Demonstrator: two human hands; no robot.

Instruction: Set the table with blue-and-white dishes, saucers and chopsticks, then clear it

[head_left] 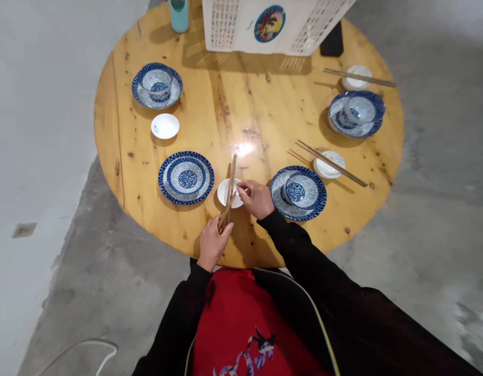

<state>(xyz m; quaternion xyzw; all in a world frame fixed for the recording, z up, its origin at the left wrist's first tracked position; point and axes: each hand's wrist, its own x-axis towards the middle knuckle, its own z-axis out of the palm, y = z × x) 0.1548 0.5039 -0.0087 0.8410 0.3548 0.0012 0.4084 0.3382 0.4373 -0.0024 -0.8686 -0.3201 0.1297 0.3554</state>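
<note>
My left hand [214,241] is near the table's front edge, its fingers closed around wooden chopsticks [231,180]. The chopsticks point away from me, over a small white dish [225,194]. To the right of that dish is my right hand [257,198], thumb and fingers pinched together close to a chopstick end; whether anything is between them I cannot make out. On the left sits a blue-and-white plate with a bowl [187,178] on it. Just beyond my right hand, another patterned plate [318,201] carries a clear-sided bowl [302,190].
A white plastic basket [245,26] stands at the back of the round wooden table [210,125], with a teal cup [179,16] and a black phone-like object [333,42] beside it. More bowls on plates line both sides. Chopsticks [343,169] lie across a white dish [323,166] at right.
</note>
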